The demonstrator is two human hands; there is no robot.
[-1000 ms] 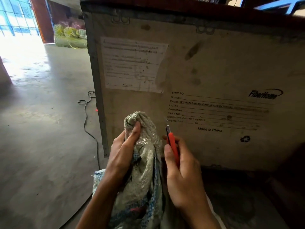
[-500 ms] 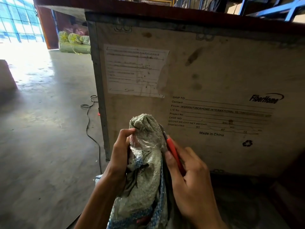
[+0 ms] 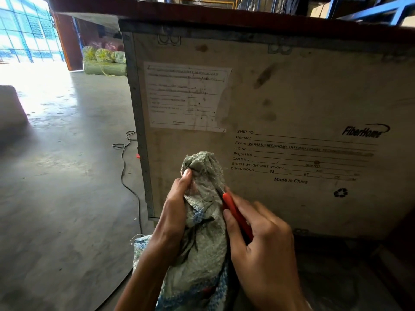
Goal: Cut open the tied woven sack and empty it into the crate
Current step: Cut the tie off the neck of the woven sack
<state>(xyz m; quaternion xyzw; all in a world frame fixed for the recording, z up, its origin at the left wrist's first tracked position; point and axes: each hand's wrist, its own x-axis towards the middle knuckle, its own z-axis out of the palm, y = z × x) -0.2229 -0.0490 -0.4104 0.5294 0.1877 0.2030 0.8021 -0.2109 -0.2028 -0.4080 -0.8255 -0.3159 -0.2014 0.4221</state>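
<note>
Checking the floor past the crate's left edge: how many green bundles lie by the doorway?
3 rounded green bundles show side by side atop a longer green roll; the crate may hide more.

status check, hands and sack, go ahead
Left hand grips the sack neck below the knot. Right hand holds red cutter, blade at the neck. Sack tied, crate just behind, nothing blocking.

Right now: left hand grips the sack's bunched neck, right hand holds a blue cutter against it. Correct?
Not quite. The head view shows the cutter is red, not blue. The rest stands: the left hand grips the bunched neck of the sack, and the right hand holds the cutter against it.
</note>
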